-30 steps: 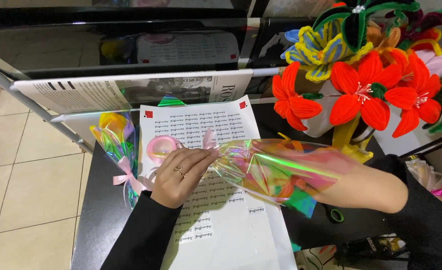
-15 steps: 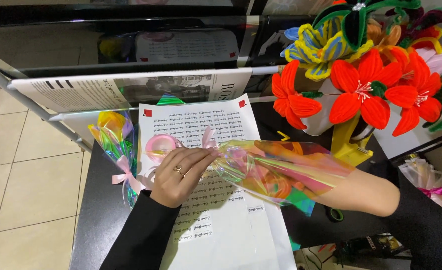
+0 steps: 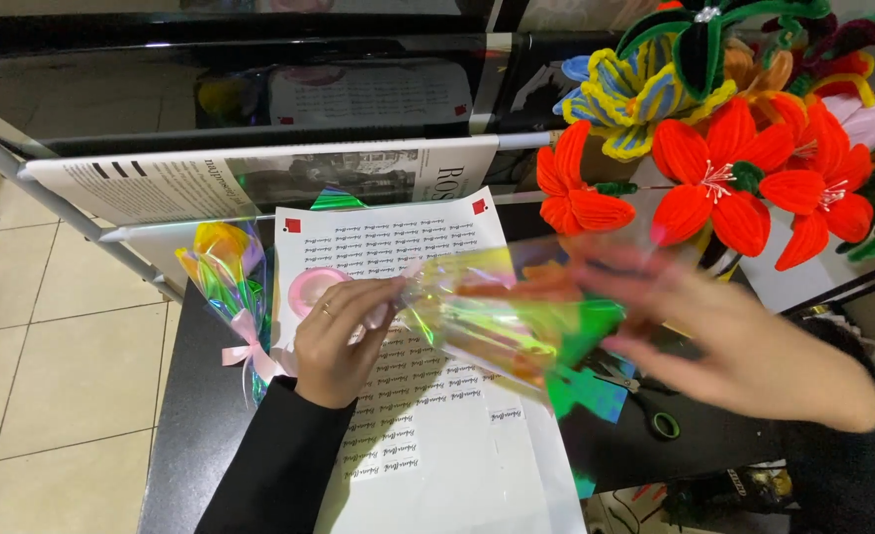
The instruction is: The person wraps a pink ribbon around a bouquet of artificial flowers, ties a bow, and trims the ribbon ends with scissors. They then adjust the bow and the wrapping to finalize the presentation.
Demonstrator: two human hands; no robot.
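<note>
**Desk:** What step does the frame catch?

**Photographer:** Wrapping, by my reading. A person at a black counter (image 3: 200,435) grips the narrow, gathered end of an iridescent cellophane cone (image 3: 502,321) in the left hand (image 3: 344,341), fingers clenched round it above a white sticker sheet (image 3: 437,435). The right hand (image 3: 744,346) is blurred, open and released, fingers spread just beside the cone's wide mouth.

**Desk:** Where does the cone sit relative to the hands?

**Photographer:** Between them, lying roughly level over the sheet, tip at the left hand, mouth toward the right. Something orange shows inside it, too blurred to name.

**Desk:** And the next move?

**Photographer:** A judgement only: the gathered neck looks ready for tying, which calls for a firm pinch from the left hand while the right fetches ribbon. A pink ribbon roll (image 3: 314,290) lies just beside the left hand, scissors (image 3: 645,410) below the right.

**Desk:** Surroundings?

**Photographer:** A finished wrapped flower with a pink bow (image 3: 230,287) at left; red pipe-cleaner flowers (image 3: 724,178) behind.
</note>
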